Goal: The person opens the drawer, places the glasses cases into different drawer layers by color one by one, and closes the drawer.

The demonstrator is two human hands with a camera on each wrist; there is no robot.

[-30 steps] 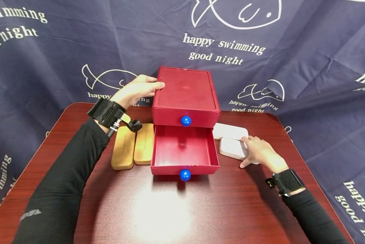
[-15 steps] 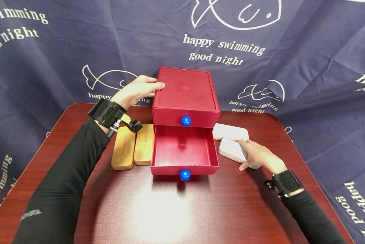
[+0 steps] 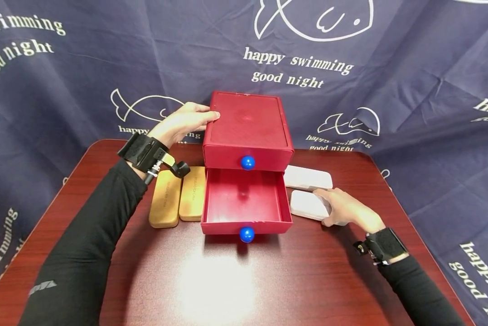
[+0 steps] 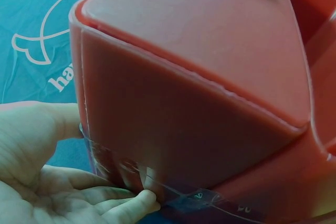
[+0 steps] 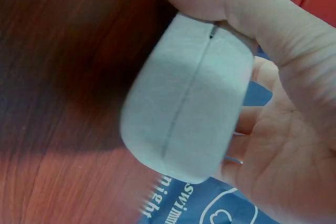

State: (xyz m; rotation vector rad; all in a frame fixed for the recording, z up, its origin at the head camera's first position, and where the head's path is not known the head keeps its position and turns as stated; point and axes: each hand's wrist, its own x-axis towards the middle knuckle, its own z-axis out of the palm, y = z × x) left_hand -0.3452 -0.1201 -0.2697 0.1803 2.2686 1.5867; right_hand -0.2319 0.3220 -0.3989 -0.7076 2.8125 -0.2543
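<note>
My right hand [image 3: 347, 210] grips the right end of a white glasses case [image 3: 309, 204] to the right of the red drawer cabinet [image 3: 248, 120]. In the right wrist view the thumb lies along one side of the white case [image 5: 184, 98], the fingers on the far side, partly hidden behind it. My left hand [image 3: 182, 122] rests on the cabinet's back left edge, thumb on the top, fingers against the side wall [image 4: 173, 114]. The lower drawer [image 3: 244, 199] is pulled out, its inside bare; the upper drawer front [image 3: 223, 156] is closed. Both have blue knobs.
Another white glasses case [image 3: 309, 177] lies just behind the held one. Two yellow cases [image 3: 165, 199] lie side by side left of the cabinet. The reddish-brown table [image 3: 309, 280] ends at a dark blue curtain [image 3: 186, 50] with fish prints.
The thumb of my right hand has come in against the white glasses case, which has shifted slightly toward me, widening the gap to the case behind. My left hand stays in place.
</note>
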